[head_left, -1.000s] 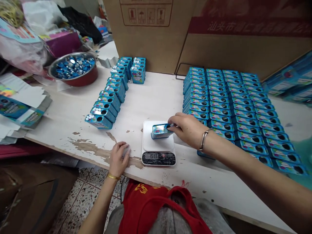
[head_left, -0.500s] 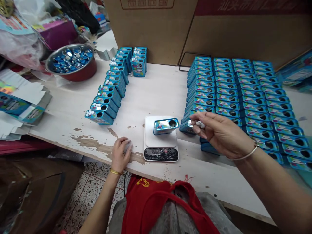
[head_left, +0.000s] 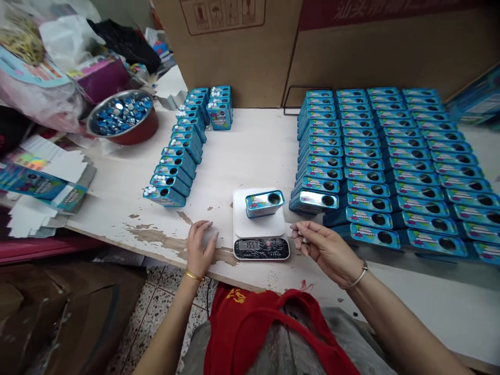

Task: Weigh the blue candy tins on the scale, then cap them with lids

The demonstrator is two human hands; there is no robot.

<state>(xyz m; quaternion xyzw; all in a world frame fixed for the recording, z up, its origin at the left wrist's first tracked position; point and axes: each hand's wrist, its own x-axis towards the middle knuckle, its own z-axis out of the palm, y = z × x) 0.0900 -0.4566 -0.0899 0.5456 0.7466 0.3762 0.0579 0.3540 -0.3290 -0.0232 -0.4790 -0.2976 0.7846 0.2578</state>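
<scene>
I have the blue tin [head_left: 262, 204] standing on the white plate of the kitchen scale [head_left: 263, 226], its round hole at the right end of the top. The scale's display is lit, though I can't read the figures with certainty. Just to the right of the scale, the right hand [head_left: 326, 252] hangs over the counter [head_left: 246, 151], fingertips pinched together on a small white pellet [head_left: 304, 240]; I can't tell whether more are tucked behind the fingers. To the left of the scale, the left hand [head_left: 200, 247] rests near the counter's front edge, thumb and fingers apart, holding nothing that I can see.

Past the right hand I get a block of tins [head_left: 363, 174] in four columns, each with a dark hole in its top. On the other side, a line of tins [head_left: 183, 179] runs away from me, several with white pellets piled on their tops, and a shorter line stands beside its far end. Further left is a red-sided metal bowl [head_left: 136, 136] of blue and silver pieces, with printed cartons [head_left: 50, 182] nearer me. Large cardboard boxes [head_left: 242, 57] stand along the back.
</scene>
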